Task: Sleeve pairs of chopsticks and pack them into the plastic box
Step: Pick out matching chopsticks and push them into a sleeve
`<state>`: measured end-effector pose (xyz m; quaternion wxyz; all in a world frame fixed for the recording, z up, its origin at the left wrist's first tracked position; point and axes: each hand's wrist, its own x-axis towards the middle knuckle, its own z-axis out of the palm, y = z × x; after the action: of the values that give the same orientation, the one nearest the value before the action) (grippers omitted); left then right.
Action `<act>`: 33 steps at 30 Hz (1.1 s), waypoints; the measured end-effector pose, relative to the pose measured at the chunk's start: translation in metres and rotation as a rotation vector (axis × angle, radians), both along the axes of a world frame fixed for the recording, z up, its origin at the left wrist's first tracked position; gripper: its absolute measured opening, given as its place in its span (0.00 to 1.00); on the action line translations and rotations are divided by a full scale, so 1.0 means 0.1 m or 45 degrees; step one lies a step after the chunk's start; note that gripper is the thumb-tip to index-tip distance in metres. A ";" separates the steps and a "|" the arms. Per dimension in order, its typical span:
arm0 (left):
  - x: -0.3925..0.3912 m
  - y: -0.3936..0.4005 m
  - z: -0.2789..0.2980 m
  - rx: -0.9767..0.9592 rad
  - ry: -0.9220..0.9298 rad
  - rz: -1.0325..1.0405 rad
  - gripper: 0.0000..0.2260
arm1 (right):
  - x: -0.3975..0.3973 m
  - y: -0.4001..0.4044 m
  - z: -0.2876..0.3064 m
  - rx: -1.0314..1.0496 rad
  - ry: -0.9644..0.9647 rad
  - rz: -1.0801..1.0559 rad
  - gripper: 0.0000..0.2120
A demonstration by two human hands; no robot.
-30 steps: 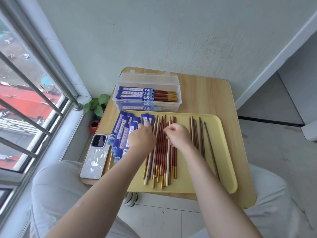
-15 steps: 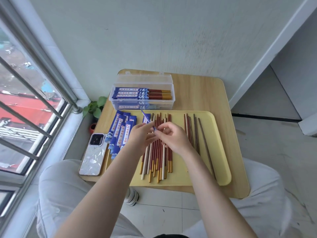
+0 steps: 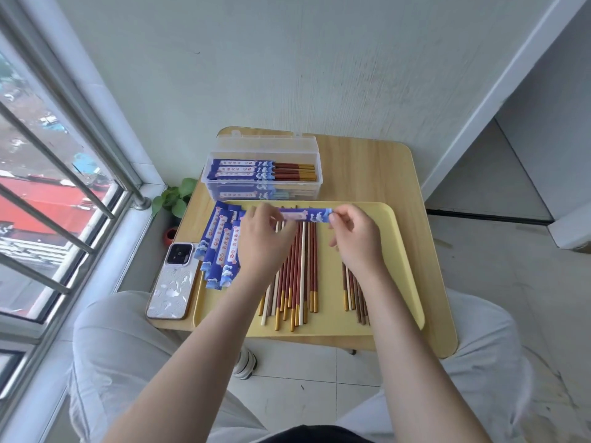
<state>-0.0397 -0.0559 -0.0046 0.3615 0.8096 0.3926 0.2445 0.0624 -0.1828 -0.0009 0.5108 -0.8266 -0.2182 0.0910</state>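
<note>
A blue paper sleeve [image 3: 303, 214] is stretched level between my hands above the yellow tray [image 3: 399, 251]. My left hand [image 3: 263, 247] pinches its left end and my right hand [image 3: 355, 241] pinches its right end. Under them lie several loose red, white and brown chopsticks [image 3: 299, 276] side by side on the tray, and a smaller bunch [image 3: 353, 298] is partly hidden by my right forearm. A stack of empty blue sleeves [image 3: 219, 247] lies at the tray's left edge. The clear plastic box [image 3: 265, 191] stands open behind the tray, holding sleeved pairs [image 3: 256, 170].
A phone [image 3: 174, 282] lies face down at the table's front left corner. A small potted plant [image 3: 174, 199] stands on the floor by the window. The small wooden table [image 3: 367, 167] stands against the wall, my knees on either side of it.
Both hands rose from the chopstick pile. My left hand lifted one blue sleeve from the pile, and it is now held crosswise between both hands. The camera tilted slightly.
</note>
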 end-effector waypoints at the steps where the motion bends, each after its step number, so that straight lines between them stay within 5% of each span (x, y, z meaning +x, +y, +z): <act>1: 0.00 0.01 0.00 0.217 0.051 -0.143 0.12 | 0.00 -0.01 0.03 -0.023 0.030 0.047 0.05; 4: 0.01 0.02 -0.01 0.523 0.387 -0.496 0.20 | -0.05 0.00 0.05 -0.096 0.095 0.190 0.06; 6: 0.00 -0.01 -0.02 0.571 0.453 -0.516 0.16 | -0.10 0.04 0.03 -0.159 0.107 0.255 0.07; 10: -0.04 -0.01 -0.14 0.262 0.568 -0.443 0.11 | -0.14 0.09 -0.13 -0.244 0.198 0.192 0.09; 15: -0.10 0.08 -0.36 -0.197 0.656 -0.308 0.11 | -0.18 0.03 -0.44 -0.834 0.190 0.124 0.07; 19: -0.13 0.05 -0.45 -0.418 0.606 -0.304 0.10 | -0.26 0.12 -0.49 -0.974 0.046 0.111 0.09; 28: -0.09 0.01 -0.50 -0.323 0.697 -0.295 0.12 | -0.27 0.19 -0.53 -0.986 -0.133 0.053 0.24; 33: -0.07 -0.01 -0.51 -0.222 0.743 -0.291 0.12 | -0.24 0.16 -0.50 -1.020 -0.200 0.213 0.25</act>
<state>-0.0471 -0.0572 -0.0551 0.3268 0.8503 0.4057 -0.0747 0.0382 -0.1669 -0.0506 0.1215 -0.9437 -0.2705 0.1464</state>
